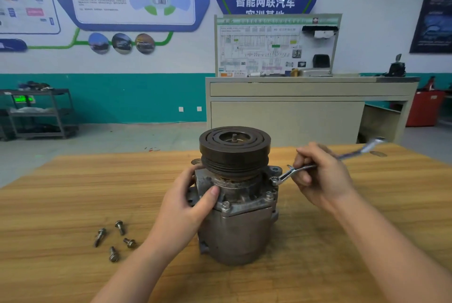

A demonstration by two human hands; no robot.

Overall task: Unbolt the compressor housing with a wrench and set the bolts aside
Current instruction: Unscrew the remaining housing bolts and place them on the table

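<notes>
A grey metal compressor (241, 229) stands upright on the wooden table (73, 192), its black grooved pulley (234, 148) on top. My left hand (190, 202) grips the housing's left side just under the pulley. My right hand (322, 175) holds a silver wrench (347, 156) by its shaft. The wrench's ring end sits over a bolt (275, 180) on the flange's right side. Two more bolts (225, 205) remain in the front of the flange. Several removed bolts (115, 239) lie loose on the table to the left of the compressor.
Beyond the table's far edge stand a beige workbench (305, 107) with a wiring display board (276, 45), a dark shelf cart (41, 112) at the left and a red bin (425, 107) at the right.
</notes>
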